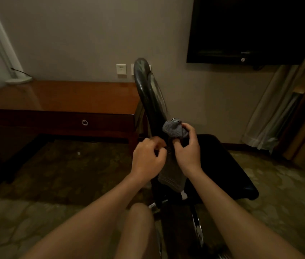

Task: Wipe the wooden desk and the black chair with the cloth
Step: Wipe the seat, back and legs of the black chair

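The black chair [221,165] stands side-on in front of me, its curved backrest [148,86] rising at centre and its seat stretching right. My right hand [187,148] grips a bunched grey-blue cloth [174,128] pressed against the lower backrest. My left hand [147,159] is curled around the backrest's lower edge, just left of the right hand. The wooden desk [58,96] with ring-pull drawers stands along the wall at left, behind the chair.
A white lamp base [18,80] sits on the desk's far left corner. Wall sockets [121,69] are behind the chair. A dark television [254,28] hangs upper right, with a curtain [271,116] below it. My knee [138,221] is low at centre over patterned carpet.
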Action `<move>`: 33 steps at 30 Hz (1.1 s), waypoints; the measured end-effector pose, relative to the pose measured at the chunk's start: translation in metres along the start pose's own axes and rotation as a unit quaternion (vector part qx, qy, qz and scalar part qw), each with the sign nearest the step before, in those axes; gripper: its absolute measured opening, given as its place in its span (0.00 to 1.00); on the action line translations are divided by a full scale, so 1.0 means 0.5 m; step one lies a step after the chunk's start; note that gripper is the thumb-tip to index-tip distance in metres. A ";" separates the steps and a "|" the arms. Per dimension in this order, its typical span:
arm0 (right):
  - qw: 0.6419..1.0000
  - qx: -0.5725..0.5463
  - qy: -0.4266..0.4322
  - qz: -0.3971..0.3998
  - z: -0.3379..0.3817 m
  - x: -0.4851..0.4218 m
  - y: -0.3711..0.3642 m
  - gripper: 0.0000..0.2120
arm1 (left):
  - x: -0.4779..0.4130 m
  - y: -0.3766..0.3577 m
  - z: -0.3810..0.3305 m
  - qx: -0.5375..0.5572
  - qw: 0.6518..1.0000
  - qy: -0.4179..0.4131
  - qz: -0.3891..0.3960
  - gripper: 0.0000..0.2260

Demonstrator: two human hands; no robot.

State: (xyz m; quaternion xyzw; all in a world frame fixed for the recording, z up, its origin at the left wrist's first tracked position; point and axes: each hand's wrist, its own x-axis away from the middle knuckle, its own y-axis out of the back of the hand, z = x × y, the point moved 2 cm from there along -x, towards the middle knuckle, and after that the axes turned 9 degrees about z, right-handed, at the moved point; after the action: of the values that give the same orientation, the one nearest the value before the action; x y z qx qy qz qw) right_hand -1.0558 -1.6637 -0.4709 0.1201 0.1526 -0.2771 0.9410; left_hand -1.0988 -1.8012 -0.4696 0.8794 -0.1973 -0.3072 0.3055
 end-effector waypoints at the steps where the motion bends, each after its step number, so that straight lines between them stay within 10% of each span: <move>1: 1.000 -0.003 0.005 0.000 0.010 -0.006 -0.005 0.21 | -0.012 0.019 -0.010 -0.007 1.000 -0.017 -0.022 0.07; 12: 0.996 -0.059 0.058 0.017 0.095 -0.094 -0.056 0.20 | -0.159 0.227 -0.067 -0.010 0.974 -0.074 -0.216 0.02; 33: 0.993 -0.038 0.102 0.046 0.124 -0.417 -0.130 0.16 | -0.568 0.315 -0.016 -0.050 0.989 0.138 -0.003 0.07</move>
State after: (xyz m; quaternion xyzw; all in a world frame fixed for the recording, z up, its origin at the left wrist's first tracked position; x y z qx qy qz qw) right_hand -1.2454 -1.6349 -0.3492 0.1184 0.2528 -0.2141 0.9361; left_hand -1.3268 -1.7619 -0.2417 0.8975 -0.1350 -0.1937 0.3725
